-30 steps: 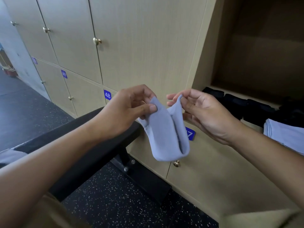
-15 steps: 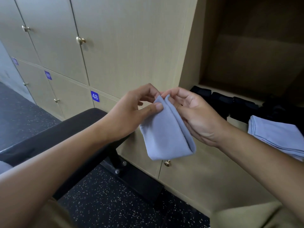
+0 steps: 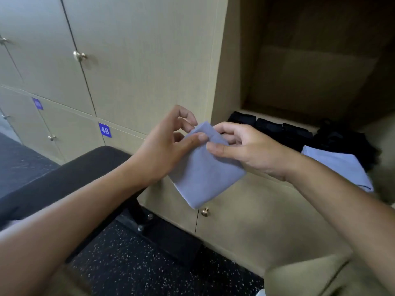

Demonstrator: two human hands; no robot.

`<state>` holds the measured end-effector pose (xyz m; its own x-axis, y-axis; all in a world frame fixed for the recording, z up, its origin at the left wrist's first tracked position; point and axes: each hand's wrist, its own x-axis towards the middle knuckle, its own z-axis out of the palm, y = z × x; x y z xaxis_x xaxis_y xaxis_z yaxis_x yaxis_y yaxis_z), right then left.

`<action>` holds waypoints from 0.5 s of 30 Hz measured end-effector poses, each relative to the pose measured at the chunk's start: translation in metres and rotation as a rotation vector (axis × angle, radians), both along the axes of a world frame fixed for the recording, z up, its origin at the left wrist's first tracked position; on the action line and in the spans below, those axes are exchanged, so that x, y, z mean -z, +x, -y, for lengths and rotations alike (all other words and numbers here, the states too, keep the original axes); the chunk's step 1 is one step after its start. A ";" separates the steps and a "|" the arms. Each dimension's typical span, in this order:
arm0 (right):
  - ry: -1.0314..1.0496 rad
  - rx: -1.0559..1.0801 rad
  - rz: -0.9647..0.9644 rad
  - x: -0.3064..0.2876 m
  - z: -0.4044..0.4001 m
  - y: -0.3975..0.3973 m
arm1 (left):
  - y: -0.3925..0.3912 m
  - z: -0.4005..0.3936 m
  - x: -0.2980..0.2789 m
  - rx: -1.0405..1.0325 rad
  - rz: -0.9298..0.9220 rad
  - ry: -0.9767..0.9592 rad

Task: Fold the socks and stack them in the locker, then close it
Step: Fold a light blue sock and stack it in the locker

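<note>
1. The left hand (image 3: 164, 150) pinches the folded light-blue sock (image 3: 205, 174) at its top edge with thumb and fingers.
2. The right hand (image 3: 252, 150) grips the same sock from the right.
3. The sock hangs in front of the open locker (image 3: 226, 82), left of the folded black socks (image 3: 269, 127) and the light-blue stack (image 3: 337, 165) inside.

Pale blue sock (image 3: 205, 178): folded flat, held in air left of open locker (image 3: 310, 82). Inside locker: folded pale blue socks (image 3: 339, 167) at front edge; folded black socks (image 3: 271, 129) in row behind.
</note>
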<state>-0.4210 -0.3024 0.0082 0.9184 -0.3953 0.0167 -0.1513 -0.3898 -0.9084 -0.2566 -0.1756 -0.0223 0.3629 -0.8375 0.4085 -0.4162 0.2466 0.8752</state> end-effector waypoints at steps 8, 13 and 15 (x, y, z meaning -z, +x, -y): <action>-0.001 0.015 0.016 -0.003 0.009 -0.009 | -0.008 0.015 -0.003 -0.009 -0.105 0.090; -0.029 0.146 0.044 0.000 0.016 -0.014 | -0.007 0.026 0.003 -0.026 -0.241 0.107; 0.115 0.221 0.107 0.000 0.022 -0.017 | -0.006 0.029 0.004 0.025 -0.326 0.112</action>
<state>-0.4380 -0.3239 0.0079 0.8052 -0.5907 0.0522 -0.1223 -0.2515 -0.9601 -0.2624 -0.2044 -0.0262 0.4376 -0.8811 0.1793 -0.1051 0.1478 0.9834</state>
